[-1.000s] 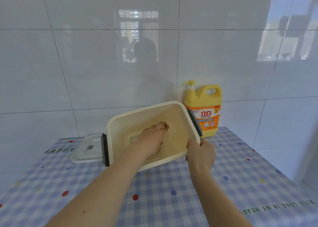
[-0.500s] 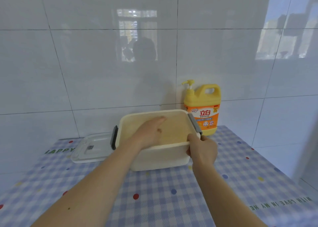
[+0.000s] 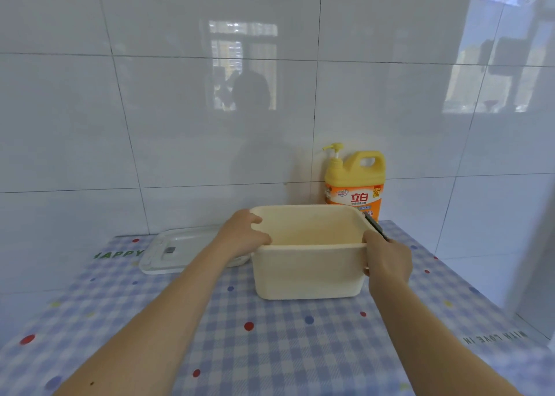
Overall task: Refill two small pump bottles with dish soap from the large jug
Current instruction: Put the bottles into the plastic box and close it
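Observation:
A large yellow-orange dish soap jug [image 3: 356, 182] with a pump and handle stands against the tiled wall at the back. In front of it a cream plastic box [image 3: 306, 271] sits upright on the checked tablecloth. My left hand [image 3: 243, 238] grips the box's left rim, fingers curled over the edge. My right hand [image 3: 387, 259] holds the right rim by the dark latch. The inside bottom of the box is hidden from this angle. No small pump bottles show.
A clear lid [image 3: 183, 251] lies flat on the table left of the box, partly behind my left forearm. The table [image 3: 270, 335] has a blue checked cloth with dots. White tiled wall runs behind; the table's right edge drops off near the wall corner.
The box was tilted toward me with my left hand inside it; now it stands upright on the table. My left hand came out and took the left rim.

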Demonstrator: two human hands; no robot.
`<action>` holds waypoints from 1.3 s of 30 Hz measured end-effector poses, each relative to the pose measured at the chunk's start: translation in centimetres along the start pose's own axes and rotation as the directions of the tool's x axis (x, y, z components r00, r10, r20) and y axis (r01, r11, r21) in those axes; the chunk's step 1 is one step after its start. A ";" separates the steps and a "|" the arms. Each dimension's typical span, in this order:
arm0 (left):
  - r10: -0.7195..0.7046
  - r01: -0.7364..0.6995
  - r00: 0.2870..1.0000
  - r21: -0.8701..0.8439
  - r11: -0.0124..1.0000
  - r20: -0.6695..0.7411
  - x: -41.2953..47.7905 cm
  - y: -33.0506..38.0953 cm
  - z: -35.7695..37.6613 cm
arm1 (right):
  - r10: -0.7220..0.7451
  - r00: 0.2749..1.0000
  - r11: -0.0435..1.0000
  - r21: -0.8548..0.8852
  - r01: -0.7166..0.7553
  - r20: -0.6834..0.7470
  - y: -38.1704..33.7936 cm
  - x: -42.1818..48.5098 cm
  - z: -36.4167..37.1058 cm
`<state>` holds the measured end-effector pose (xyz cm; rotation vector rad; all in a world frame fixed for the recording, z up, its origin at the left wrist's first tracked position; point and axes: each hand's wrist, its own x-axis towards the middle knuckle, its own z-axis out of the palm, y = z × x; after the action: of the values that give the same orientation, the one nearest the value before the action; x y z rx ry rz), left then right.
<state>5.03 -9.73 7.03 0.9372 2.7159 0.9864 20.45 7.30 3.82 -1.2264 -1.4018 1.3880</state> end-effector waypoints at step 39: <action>-0.138 0.003 0.903 -0.316 0.949 -0.407 -1.7 -17.5 -6.0 | -0.317 0.393 0.254 -0.322 0.912 0.863 0.8 -14.9 19.5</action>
<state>-4.33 -24.48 0.85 0.6160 2.7626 1.7162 4.76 -11.60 2.76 -0.2660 -2.8568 0.4283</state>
